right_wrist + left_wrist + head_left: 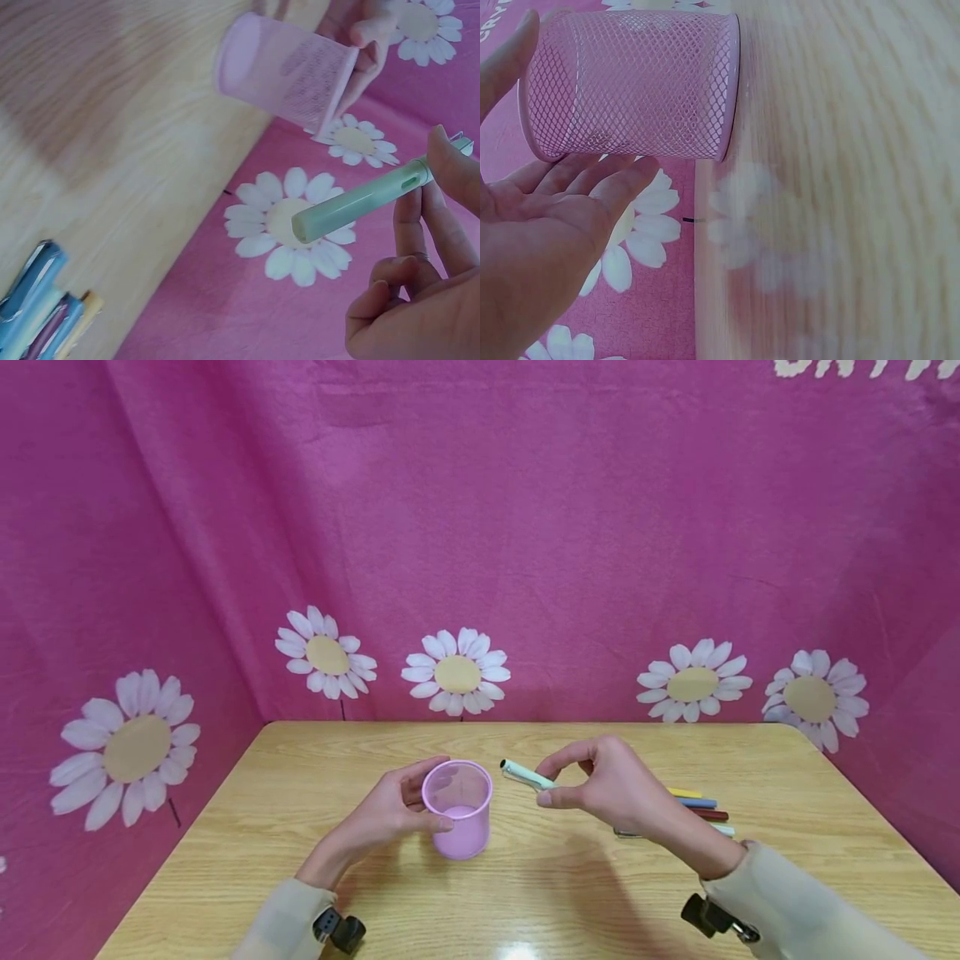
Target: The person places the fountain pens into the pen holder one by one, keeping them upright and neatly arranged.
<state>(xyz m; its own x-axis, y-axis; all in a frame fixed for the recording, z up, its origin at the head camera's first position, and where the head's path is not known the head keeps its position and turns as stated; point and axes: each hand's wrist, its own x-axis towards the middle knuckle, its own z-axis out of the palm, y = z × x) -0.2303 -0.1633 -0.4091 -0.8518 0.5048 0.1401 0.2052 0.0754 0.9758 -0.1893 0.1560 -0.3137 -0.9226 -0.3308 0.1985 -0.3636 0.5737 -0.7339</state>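
A pink mesh pen cup (462, 839) stands upright on the wooden table. My left hand (397, 806) holds it from the left side, thumb across the near side and fingers along the far side. In the left wrist view the fingers (622, 184) lie along the mesh wall (641, 90). To the right of the cup, my right hand (611, 785) pinches a light green pen (525, 774) between thumb and fingers above the table. The pen slants, with one end pointing toward the cup's rim. In the right wrist view its pale green barrel (360, 201) shows in full length.
Several pens lie side by side on the right of the table (787, 893), partly hidden behind my right hand and wrist: a yellow pen (685, 792), a blue pen (699, 802) and a dark red pen (712, 815) among them. A magenta cloth (525, 527) with daisies hangs around the table.
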